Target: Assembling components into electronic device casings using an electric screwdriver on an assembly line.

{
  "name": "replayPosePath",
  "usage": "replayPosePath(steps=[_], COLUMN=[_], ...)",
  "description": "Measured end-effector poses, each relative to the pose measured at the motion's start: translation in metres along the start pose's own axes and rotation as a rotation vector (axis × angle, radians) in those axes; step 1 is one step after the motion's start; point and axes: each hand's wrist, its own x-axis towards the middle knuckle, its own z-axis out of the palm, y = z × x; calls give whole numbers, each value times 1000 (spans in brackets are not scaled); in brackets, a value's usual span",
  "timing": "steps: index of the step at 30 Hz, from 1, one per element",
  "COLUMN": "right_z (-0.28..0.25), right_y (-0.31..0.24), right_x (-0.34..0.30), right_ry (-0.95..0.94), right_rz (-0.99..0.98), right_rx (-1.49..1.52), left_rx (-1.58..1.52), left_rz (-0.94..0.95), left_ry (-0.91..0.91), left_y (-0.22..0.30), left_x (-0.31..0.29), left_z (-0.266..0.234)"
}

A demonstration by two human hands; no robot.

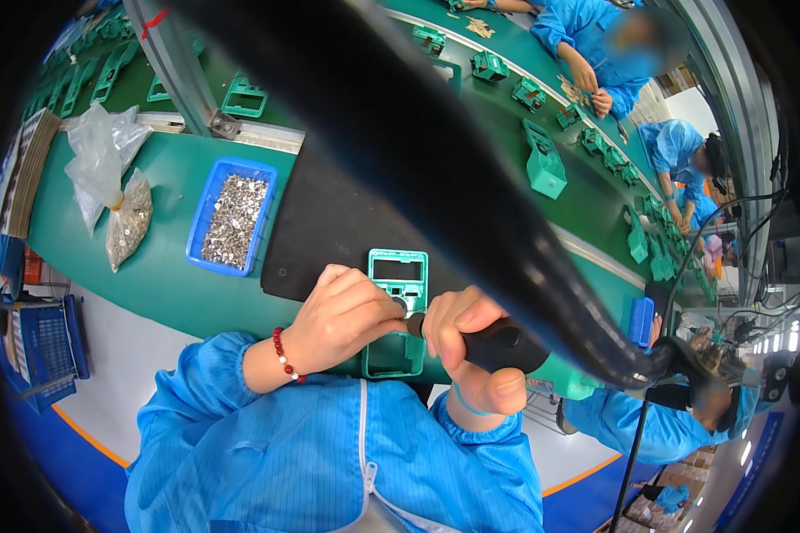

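Observation:
A green plastic housing [391, 286] with rectangular openings lies in front of me, partly over a black mat. My left hand [342, 315], with a red bead bracelet at its wrist, is closed in a pinch over the housing's middle; what its fingertips hold is hidden. My right hand [467, 342] is wrapped round a black screwdriver [507, 348], tilted so that its narrow nose points left toward the left fingertips. The fingers hide its tip. To the left, a blue tray [197, 213] holds many small metal parts [236, 222].
The black mat [316, 226] covers part of the green table. Plastic bags [126, 222] of small parts lie at the left. A thick black bar [471, 178] crosses the view close up. Beyond runs a conveyor [498, 133] with green housings. Several co-workers in blue [587, 44] sit along it.

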Motion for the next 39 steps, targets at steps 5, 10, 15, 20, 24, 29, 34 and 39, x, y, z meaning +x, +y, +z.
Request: replayPosePath(steps=[5,10,15,20,24,29,34,39], right_z=[-1,-2,-2,-1,-24,-27,-30,-24], right_y=[1,2,6,2,-8,-9,-1,25], right_x=[0,0,1,-1,4,5,-1,-1], right_ry=[-36,-69,-68,-62,-206,-276,-128,108], right_rz=[-2,-31,-59,-45,47,143,171,-28], right_rx=[-26,-80,-109,-142,-33,159,99,-213], left_rx=[-48,-104,-164,-143,-127,-122,103,541], left_rz=[9,-1,-36,-14,13,-9,-152,-467], left_ry=[2,12,-18,-17,-4,-38,-30,73], left_y=[-4,-3,-4,-2,-3,-1,-2,-35], left_x=[-4,-4,-3,-1,1,0,12,3], left_z=[5,8,9,10,13,12,-23,-94])
